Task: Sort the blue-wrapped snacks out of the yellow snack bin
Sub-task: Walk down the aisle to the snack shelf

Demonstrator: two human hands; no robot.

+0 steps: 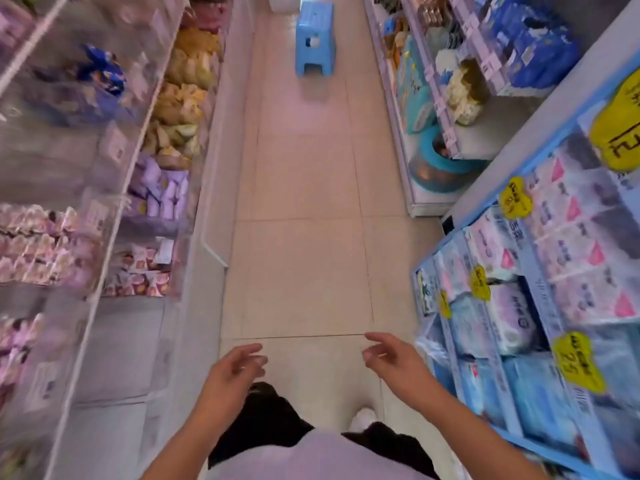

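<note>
I stand in a shop aisle, looking down at the tiled floor. My left hand (pixel 230 370) and my right hand (pixel 393 358) hang in front of me over the floor, fingers relaxed and holding nothing. On the shelving at the left, clear bins hold yellow-wrapped snacks (pixel 183 98), with purple-wrapped ones (pixel 161 188) nearer to me. A few blue-wrapped snacks (pixel 104 71) lie in an upper clear bin at the far left. Both hands are well away from the bins.
A blue plastic stool (pixel 314 38) stands in the aisle ahead. Racks of blue and white packs with yellow price tags (pixel 540 289) line the right side. Pink-wrapped snacks (pixel 38 247) fill the near left bins. The floor (pixel 304 202) runs between the shelves.
</note>
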